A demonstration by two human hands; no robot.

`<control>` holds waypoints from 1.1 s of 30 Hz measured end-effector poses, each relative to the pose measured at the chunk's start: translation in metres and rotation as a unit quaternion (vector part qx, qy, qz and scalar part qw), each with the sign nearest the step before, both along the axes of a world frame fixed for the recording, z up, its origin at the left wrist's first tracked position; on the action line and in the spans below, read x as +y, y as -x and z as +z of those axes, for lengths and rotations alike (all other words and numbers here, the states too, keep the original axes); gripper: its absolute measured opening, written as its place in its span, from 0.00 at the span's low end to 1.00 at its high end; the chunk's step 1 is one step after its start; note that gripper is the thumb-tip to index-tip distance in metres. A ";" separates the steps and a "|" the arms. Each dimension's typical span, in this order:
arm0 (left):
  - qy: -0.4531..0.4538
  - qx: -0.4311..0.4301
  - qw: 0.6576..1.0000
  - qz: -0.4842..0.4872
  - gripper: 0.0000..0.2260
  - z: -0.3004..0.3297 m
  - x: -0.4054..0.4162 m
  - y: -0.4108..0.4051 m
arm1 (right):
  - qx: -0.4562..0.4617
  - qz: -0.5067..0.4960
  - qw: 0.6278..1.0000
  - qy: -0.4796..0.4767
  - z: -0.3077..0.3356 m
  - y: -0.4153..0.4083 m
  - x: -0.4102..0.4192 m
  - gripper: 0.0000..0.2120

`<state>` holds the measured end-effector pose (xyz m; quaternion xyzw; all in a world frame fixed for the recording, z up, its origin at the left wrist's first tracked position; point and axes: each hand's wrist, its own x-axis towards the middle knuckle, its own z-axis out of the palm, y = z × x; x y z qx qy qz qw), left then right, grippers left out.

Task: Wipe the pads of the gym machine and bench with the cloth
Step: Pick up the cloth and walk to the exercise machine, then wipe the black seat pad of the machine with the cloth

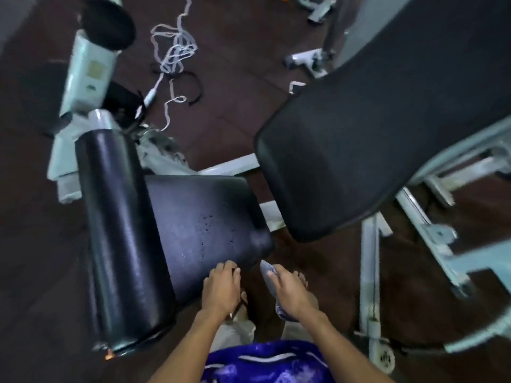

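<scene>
A black seat pad [204, 225] lies in the middle, with small pits in its surface. A long black roller pad [121, 233] stands along its left side. A large black back pad [381, 125] slopes up to the right. My left hand [219, 288] hovers at the seat pad's near edge, its fingers bent downward and holding nothing. My right hand [291, 293] grips a grey-blue cloth [268, 275], which sticks out past the fingertips just off the seat pad's near right corner.
The pale metal frame [372, 272] of the machine runs down the right side. A tangle of white cord [174, 51] lies on the dark floor at the back. Another round black pad [107, 23] on a pale post stands at the upper left.
</scene>
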<state>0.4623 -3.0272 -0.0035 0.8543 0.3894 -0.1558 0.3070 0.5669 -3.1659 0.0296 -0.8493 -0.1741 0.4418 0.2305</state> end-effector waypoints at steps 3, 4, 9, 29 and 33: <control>-0.040 0.018 0.998 0.050 0.14 -0.016 0.016 -0.016 | -0.005 0.092 0.996 -0.003 -0.021 -0.039 0.026 0.16; -0.051 0.018 0.996 0.071 0.14 -0.021 0.021 -0.021 | -0.012 0.119 0.993 -0.007 -0.029 -0.051 0.036 0.17; -0.133 -0.009 0.982 0.134 0.21 -0.059 0.047 -0.038 | -0.002 0.163 0.985 -0.058 -0.089 -0.098 0.088 0.17; -0.289 0.040 0.945 0.150 0.25 -0.170 0.121 -0.011 | -0.242 0.319 0.897 -0.186 -0.272 -0.056 0.109 0.27; -0.298 0.058 0.941 0.148 0.26 -0.173 0.121 -0.013 | -0.265 0.136 0.952 -0.071 -0.286 -0.117 0.161 0.26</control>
